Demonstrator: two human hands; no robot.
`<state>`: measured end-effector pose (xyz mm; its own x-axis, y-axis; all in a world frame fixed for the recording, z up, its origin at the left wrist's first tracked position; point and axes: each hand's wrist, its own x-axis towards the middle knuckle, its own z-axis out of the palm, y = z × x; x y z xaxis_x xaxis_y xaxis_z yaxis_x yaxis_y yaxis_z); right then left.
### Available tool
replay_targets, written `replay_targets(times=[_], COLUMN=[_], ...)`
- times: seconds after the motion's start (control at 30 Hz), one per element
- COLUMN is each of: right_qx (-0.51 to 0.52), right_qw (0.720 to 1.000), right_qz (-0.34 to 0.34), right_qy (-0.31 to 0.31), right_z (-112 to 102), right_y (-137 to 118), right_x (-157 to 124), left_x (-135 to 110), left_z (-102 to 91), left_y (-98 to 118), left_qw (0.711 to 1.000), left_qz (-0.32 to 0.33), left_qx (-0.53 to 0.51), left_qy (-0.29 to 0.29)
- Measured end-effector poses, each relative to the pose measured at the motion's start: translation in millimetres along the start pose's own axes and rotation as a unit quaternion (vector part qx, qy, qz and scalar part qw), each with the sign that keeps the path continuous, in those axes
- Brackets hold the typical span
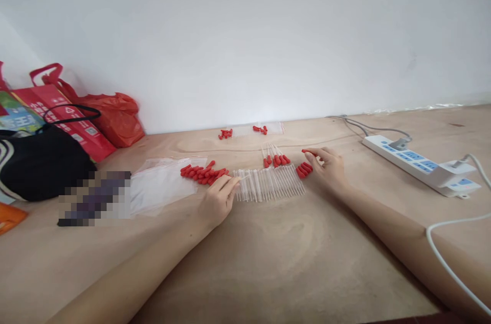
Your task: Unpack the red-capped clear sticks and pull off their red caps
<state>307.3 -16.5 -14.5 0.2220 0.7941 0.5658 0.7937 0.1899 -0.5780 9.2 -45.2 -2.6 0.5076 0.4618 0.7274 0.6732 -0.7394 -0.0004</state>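
My left hand (pixel 218 202) is closed in a pinch at the left end of a row of clear dropper tubes (pixel 268 185). A thin clear tube (pixel 244 178) sticks out from its fingertips, over the row. Between the thumb and fingers of my right hand (pixel 329 166) is a red rubber bulb (pixel 306 151), held just above the table. Below it lies a small group of red bulbs (pixel 304 169). Behind the row, several tubes fitted with red bulbs (pixel 276 160) lie with their tips pointing away. A larger pile of red bulbs (pixel 201 174) lies beyond my left hand.
Clear plastic bags (pixel 164 186) lie at the left, near a blurred-out dark object (pixel 97 199). Another clear bag (pixel 243 130) with red bulbs is by the wall. Shopping bags (pixel 72 114) and a black bag (pixel 46 165) stand far left. A power strip (pixel 414 160) with cables is right.
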Motion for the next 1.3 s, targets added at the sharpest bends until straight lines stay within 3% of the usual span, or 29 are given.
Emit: replay_targets(times=[0.2,0.37,0.57,0.87,1.13,1.3], right_qx=[-0.084,-0.105,-0.086,-0.095,-0.122,-0.099], right_qw=[0.978,0.962,0.954,0.960,0.964,0.982], right_qz=[0.167,0.208,0.221,0.202,0.190,0.109], right_qy=[-0.091,-0.144,-0.181,-0.169,-0.140,-0.118], right_z=[-2,-6,-6,-6,-6,-2], right_y=[19,21,19,19,13,-1], right_x=[14,16,14,13,11,13], left_x=[28,40,38,31,25,4], left_z=[20.8,33.9,35.3,35.8,25.6,2.7], left_y=[12,22,31,31,26,10], left_qw=[1.000,0.997,0.989,0.985,0.992,0.997], left_qz=[0.006,0.059,0.078,0.063,0.061,0.029], left_qx=[-0.007,0.001,-0.021,-0.073,-0.074,-0.047], left_qy=[-0.022,-0.045,-0.121,-0.144,-0.076,-0.058])
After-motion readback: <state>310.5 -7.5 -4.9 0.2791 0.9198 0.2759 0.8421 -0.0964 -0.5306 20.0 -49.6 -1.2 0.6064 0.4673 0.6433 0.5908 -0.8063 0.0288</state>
